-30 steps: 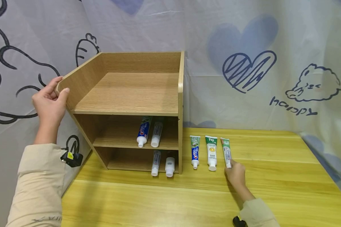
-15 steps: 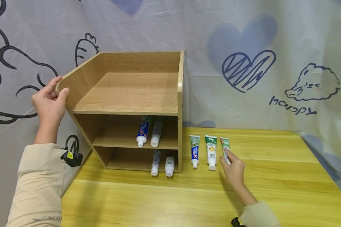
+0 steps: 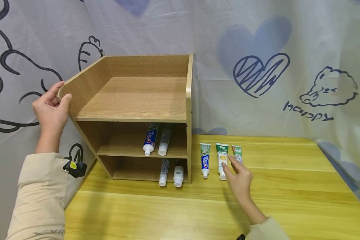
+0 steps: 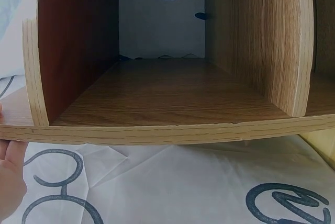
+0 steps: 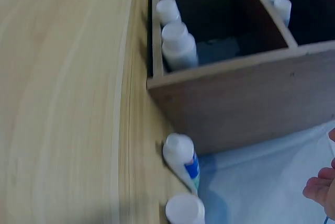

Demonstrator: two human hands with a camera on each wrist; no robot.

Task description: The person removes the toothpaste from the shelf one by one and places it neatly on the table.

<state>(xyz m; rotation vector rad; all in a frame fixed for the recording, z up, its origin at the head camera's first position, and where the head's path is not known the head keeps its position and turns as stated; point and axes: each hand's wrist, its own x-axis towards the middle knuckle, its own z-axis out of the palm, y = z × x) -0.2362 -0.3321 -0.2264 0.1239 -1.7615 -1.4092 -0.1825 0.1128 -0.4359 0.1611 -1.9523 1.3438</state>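
Observation:
My left hand [image 3: 51,111] grips the front upper corner of the left side panel of a wooden shelf unit [image 3: 135,98], thumb inside and fingers outside. My right hand [image 3: 239,180] is at the row of toothpaste tubes on the table, thumb and fingers apart. Its thumb overlaps the middle green-and-white toothpaste tube [image 3: 223,153]; I cannot tell whether it touches. Left of that tube lies a blue-and-green toothpaste tube [image 3: 205,160]. A smaller green-and-white toothpaste tube [image 3: 237,153] lies at the right, partly hidden by the fingers.
On the middle shelf lie a blue toothpaste tube [image 3: 150,138] and a white tube [image 3: 164,141]. Below them are another white tube [image 3: 164,171] and a wide-capped white tube [image 3: 178,175], their caps poking past the front edge. A patterned cloth [image 3: 258,110] hangs behind the wooden table [image 3: 288,186].
My right hand has let go of the small right-hand tube and moved left to the middle tube. My left hand keeps its hold on the shelf unit.

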